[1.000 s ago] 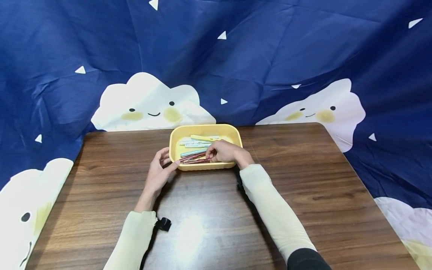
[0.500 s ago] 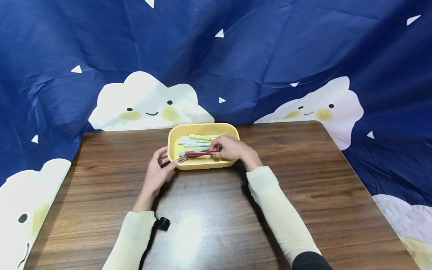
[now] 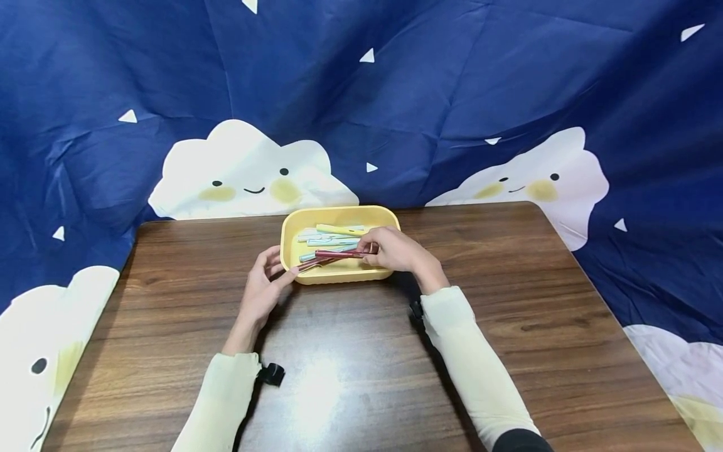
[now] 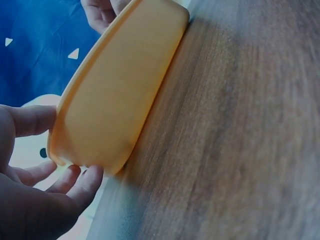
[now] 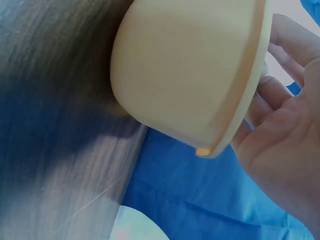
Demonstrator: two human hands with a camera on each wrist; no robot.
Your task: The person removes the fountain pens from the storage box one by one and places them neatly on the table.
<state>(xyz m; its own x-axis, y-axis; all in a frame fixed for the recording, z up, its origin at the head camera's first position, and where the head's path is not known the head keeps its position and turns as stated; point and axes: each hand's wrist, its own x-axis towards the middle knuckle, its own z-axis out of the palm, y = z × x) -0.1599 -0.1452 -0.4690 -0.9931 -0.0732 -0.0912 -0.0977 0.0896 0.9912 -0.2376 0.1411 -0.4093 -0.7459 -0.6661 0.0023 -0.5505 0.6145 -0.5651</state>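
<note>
A shallow rectangular yellow plastic box (image 3: 344, 277) with rounded corners sits at the middle of the far edge of a brown wood-grain table (image 3: 181, 282). The person's left hand (image 3: 264, 285) holds the box by its near left corner: the thumb lies on the rim, and the other fingers are against the outside of the left end wall.

The right hand (image 3: 394, 249) reaches over the right part of the box and pinches the right end of a slim dark red pen-like stick (image 3: 332, 254). That stick lies roughly level, pointing left across the near half of the box. Further slim dark red sticks (image 3: 310, 264) slant in the near left corner, their left ends close to the left thumb. Farther back, several pale blue sticks (image 3: 333, 242) lie in a loose group, with a yellow stick (image 3: 339, 230) on their far side; the right ends of some are hidden by the right hand.

Both arms wear cream sleeves (image 3: 217, 402), and a small black device (image 3: 273, 374) is at the left wrist. Beyond the table hangs a dark blue cloth (image 3: 361, 94) printed with smiling white clouds and small white triangles.
</note>
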